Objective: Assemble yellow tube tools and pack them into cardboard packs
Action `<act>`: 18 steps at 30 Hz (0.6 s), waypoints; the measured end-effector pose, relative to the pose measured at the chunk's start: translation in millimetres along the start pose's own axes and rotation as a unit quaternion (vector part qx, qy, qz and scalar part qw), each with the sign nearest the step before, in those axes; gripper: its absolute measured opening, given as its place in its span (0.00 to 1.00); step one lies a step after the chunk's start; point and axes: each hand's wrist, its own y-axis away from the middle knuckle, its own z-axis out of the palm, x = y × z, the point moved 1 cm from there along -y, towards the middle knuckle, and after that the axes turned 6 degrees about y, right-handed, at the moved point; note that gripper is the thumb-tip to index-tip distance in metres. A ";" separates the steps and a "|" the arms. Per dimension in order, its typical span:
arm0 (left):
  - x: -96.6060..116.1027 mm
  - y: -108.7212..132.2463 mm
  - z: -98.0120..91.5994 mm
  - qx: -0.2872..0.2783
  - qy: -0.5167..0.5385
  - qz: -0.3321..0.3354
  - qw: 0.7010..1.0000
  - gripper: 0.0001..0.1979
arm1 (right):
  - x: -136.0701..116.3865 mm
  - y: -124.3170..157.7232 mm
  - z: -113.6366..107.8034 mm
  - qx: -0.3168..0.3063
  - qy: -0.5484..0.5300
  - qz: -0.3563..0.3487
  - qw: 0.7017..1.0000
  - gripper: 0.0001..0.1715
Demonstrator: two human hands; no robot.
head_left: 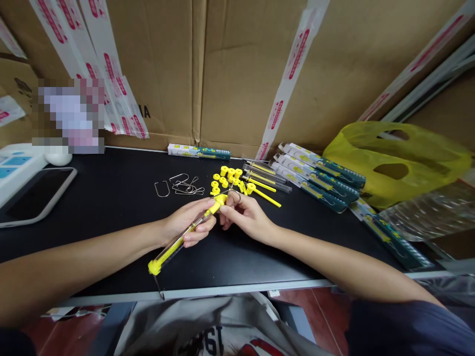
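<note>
My left hand (195, 222) is closed around a spring scale (178, 242), a clear tube with yellow inside and yellow caps at both ends. The tube slants, its lower end toward me, where a thin hook (159, 288) hangs from the cap. At the upper cap, my right hand (245, 216) pinches a bent wire hook (237, 195), its fingertips touching or very close to the cap. Just beyond my hands lie several loose yellow caps (223, 171) and yellow rods (267, 199). Loose wire hooks (185, 186) are heaped beyond my left hand.
Several clear tubes (282, 186) lie at the back, beside stacked printed boxes (315, 170). A single box (199, 152) lies by the cardboard wall (230, 74). A yellow plastic bag (401, 173) stands at right; a phone (37, 193) lies at left on the black table (111, 198).
</note>
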 end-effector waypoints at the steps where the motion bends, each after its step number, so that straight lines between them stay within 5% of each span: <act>1: 0.5 0.7 1.8 0.000 -0.009 -0.001 1.000 0.18 | -0.7 -0.8 -1.2 -0.002 -0.013 0.010 1.000 0.20; 9: 0.9 0.9 7.3 0.015 -0.039 0.035 0.999 0.08 | -4.9 -7.2 -15.0 0.024 -0.027 0.049 0.998 0.22; 14: 4.1 1.7 7.7 0.069 -0.083 0.121 0.987 0.07 | -6.2 -9.4 -19.7 -0.040 -0.055 0.070 0.995 0.14; 18: 4.8 4.3 8.5 0.064 -0.127 0.151 0.978 0.10 | -7.4 -10.0 -19.7 -0.080 -0.037 0.074 0.993 0.20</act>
